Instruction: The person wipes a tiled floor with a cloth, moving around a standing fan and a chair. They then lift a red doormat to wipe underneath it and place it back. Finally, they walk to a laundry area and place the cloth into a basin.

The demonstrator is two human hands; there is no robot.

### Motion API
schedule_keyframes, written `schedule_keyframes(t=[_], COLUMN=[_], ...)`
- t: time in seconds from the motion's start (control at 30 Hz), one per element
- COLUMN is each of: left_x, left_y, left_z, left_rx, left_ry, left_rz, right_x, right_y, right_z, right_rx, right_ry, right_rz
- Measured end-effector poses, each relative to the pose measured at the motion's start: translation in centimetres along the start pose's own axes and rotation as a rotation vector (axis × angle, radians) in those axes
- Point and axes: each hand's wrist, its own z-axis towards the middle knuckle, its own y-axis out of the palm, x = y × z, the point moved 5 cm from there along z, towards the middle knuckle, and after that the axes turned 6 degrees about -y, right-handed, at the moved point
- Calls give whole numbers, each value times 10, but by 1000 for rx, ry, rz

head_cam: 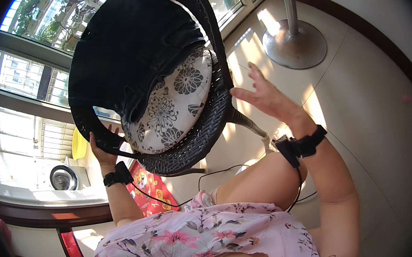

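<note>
A dark woven wicker armchair (pixel 218 103) stands before me, with a round seat cushion (pixel 162 112) printed with grey flowers. Black cloth (pixel 128 43), perhaps a garment, hangs over the backrest and falls partly onto the cushion. My left hand (pixel 103 153) grips the end of the left armrest, thumb on one side and fingertips showing on the other. My right hand (pixel 265 97) is beside the right armrest with its fingers spread and nothing in it. Its thumb tip is at the armrest's edge; I cannot tell whether it touches.
A metal pole on a round base (pixel 295 43) stands on the tiled floor. A red printed mat (pixel 152 194) lies below the chair. Black cables (pixel 159 200) run from both wristbands. At left are a counter (pixel 41 201), a metal bowl (pixel 64 178) and windows with plants.
</note>
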Motion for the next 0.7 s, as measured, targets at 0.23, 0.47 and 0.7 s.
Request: schedule_keyframes(t=[0.23,0.47,0.7], left_x=[-2,-17,-79], left_y=[3,18,157], left_z=[-5,5,67], left_rx=[121,98,58], left_ry=[127,217,180], left_rz=[-93,-135,-144], right_x=[-12,6,51], right_y=[46,37,-96], right_z=[47,25,25], right_rx=[303,419,658], right_ry=[31,-73,54], right_rz=[15,31,-111])
